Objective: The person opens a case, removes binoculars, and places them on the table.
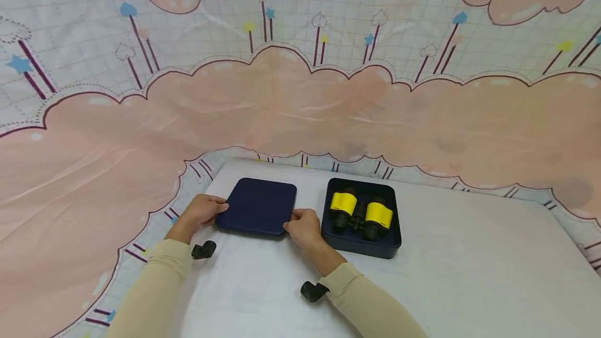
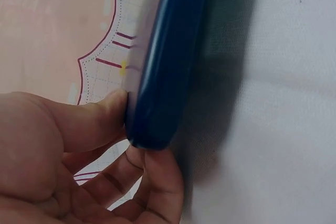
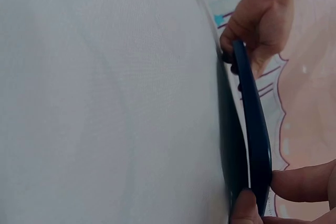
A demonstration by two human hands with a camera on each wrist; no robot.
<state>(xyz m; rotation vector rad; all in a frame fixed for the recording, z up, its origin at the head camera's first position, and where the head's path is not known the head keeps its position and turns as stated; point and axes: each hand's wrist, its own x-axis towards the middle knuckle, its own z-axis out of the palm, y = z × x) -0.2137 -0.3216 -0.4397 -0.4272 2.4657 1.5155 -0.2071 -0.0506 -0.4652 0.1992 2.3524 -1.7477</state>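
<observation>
A flat dark-blue lid (image 1: pixel 258 206) with rounded corners is held by both hands, its smooth face up. My left hand (image 1: pixel 202 212) pinches its left edge, thumb on top and fingers beneath, as the left wrist view shows along the lid's rim (image 2: pixel 170 61). At the lid's right side my right hand (image 1: pixel 307 231) pinches the near corner between thumb and fingers. In the right wrist view the lid (image 3: pixel 254 119) stands slightly off the cloth, with a shadow alongside. Just right of that hand, a matching open box (image 1: pixel 363 248) holds black binoculars with yellow barrels (image 1: pixel 344 203).
A white cloth (image 1: pixel 469 265) covers the table. Behind it and to the left hangs a printed curtain (image 1: pixel 328 113) with peach clouds. Small black devices (image 1: pixel 204 250) are worn at both wrists, over beige sleeves (image 1: pixel 155 286).
</observation>
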